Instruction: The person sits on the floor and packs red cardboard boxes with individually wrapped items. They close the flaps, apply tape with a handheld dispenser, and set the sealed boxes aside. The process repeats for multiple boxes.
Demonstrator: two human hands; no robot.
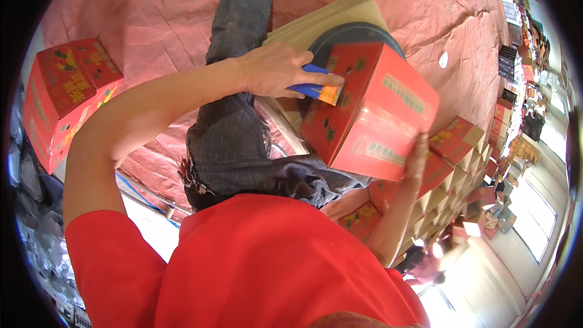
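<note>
A tape dispenser (313,90), blue with an orange toothed end, is gripped in my left hand (275,69). Its toothed end is against or just over the printed side of a red cardboard carton (394,109). My right hand (415,160), blurred, holds the carton along its lower right edge. The carton sits tilted, and a shiny strip like clear tape runs along the middle seam of its lighter face. Under and behind it shows a dark round object (360,32), partly hidden, with brown cardboard (325,14) beneath.
Another red carton (68,93) stands at the left. Stacked red cartons (448,146) with open brown flaps fill the right side. A creased red sheet (437,4) covers the floor around my dark trouser leg (241,13). Another person (423,266) is at the lower right.
</note>
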